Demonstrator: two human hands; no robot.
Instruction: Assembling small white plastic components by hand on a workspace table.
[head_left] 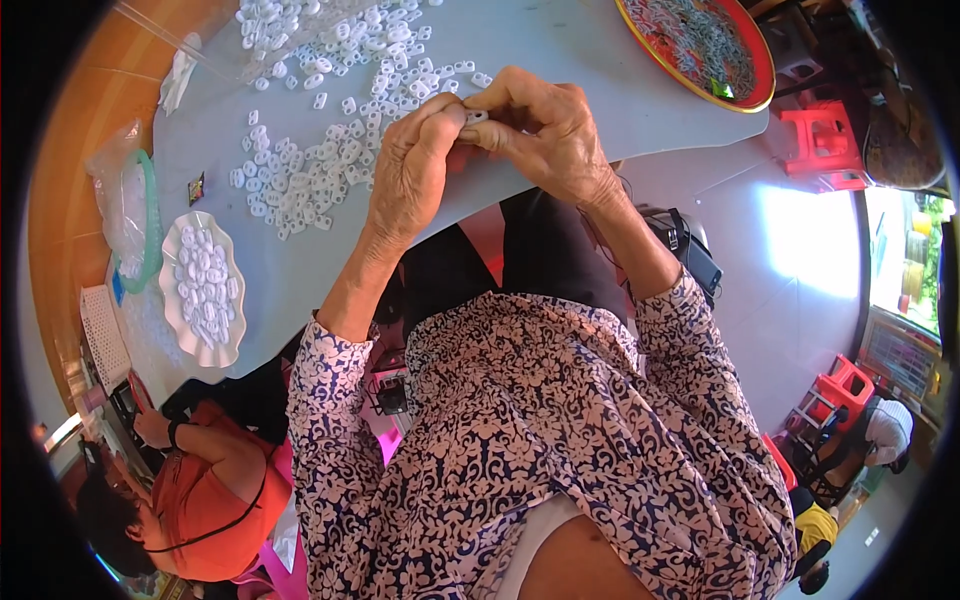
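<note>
Hands meet over the near edge of the grey desk (pixel 560 50). Left hand (pixel 408 175) and right hand (pixel 545 130) both pinch one small white plastic ring piece (pixel 477 116); fingertips pressed together on it from either side, so only a sliver shows. Piece sits right between the two thumb tips, just above the desk surface; can't tell if it touches.

Piece looks like the rest: small, white, oval loop with a hole, glossy.

Counts:
- held piece: one
- loose white pieces (pixel 310 170) scattered on the desk beyond the left hand: too many to count, dozens, spreading up to the far edge
- white scalloped dish (pixel 230 345) near the left edge of the desk: one, filled with the same pieces
- red round tray (pixel 762 70) at the right far corner: one, piled with pale pieces
- green-rimmed round container (pixel 152 215) under clear plastic, left of the dish: one

Another person in an orange shirt (pixel 215 500) sits at lower left, own hand (pixel 152 428) well apart from the held piece. Red plastic stool (pixel 822 140) stands past the desk's right edge.
</note>
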